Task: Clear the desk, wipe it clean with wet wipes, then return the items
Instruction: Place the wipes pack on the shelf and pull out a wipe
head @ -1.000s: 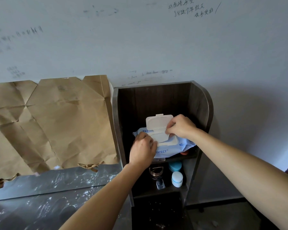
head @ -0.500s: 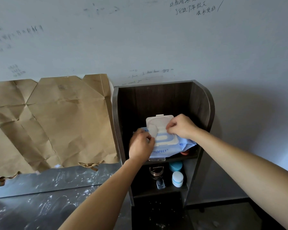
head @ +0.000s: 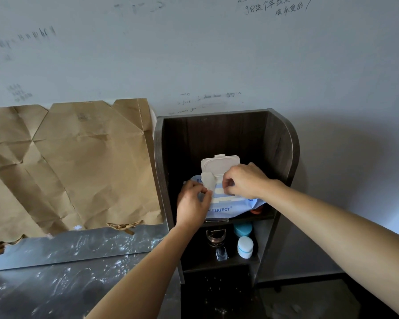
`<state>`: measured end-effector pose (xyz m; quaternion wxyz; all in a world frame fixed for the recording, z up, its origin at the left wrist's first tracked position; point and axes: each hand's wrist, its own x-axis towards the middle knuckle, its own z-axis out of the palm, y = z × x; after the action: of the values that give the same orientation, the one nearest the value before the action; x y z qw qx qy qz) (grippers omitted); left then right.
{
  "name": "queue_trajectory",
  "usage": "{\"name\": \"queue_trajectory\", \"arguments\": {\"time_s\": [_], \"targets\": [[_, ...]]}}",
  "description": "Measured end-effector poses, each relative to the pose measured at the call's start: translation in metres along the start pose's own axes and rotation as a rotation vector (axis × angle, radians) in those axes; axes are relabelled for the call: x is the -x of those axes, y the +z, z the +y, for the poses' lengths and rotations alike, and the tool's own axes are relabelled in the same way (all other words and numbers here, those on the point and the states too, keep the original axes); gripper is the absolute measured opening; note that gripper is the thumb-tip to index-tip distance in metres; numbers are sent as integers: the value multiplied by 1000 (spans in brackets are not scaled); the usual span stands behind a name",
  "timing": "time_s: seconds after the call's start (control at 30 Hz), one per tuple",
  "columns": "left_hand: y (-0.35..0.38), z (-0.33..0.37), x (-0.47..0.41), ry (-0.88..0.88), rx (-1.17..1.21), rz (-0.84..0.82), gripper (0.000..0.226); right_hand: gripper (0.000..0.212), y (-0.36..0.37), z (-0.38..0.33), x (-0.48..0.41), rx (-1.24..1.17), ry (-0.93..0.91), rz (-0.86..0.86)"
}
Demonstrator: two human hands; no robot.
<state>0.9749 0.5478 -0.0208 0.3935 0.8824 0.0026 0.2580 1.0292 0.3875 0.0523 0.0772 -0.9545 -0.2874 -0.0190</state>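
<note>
The wiping step is being prepared: on the upper shelf (head: 283, 143) the wet-wipes pack (head: 228, 209) lies with its lid (head: 220, 164) raised, its seal flap (head: 208, 180) pinched back by the left hand (head: 191, 203), the right hand (head: 244, 180) curled at the opening (whether on a wipe cannot be told), whence one sheet must be drawn.

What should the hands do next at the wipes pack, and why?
Probably draw one wipe up with the right hand. On the wipes pack the lid stands open, the left hand holds the seal flap peeled aside, and the right hand pinches at the uncovered opening; no wipe is plainly out yet.
</note>
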Motion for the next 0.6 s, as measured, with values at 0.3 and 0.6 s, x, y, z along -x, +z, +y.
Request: {"name": "queue_trajectory", "arguments": {"time_s": [0.3, 0.6], "targets": [[-2, -2, 1, -10, -9, 8, 17, 8, 1, -4, -6, -46, -11, -68], [-3, -1, 1, -24, -3, -1, 16, 9, 18, -5, -2, 231, -142, 57]]}}
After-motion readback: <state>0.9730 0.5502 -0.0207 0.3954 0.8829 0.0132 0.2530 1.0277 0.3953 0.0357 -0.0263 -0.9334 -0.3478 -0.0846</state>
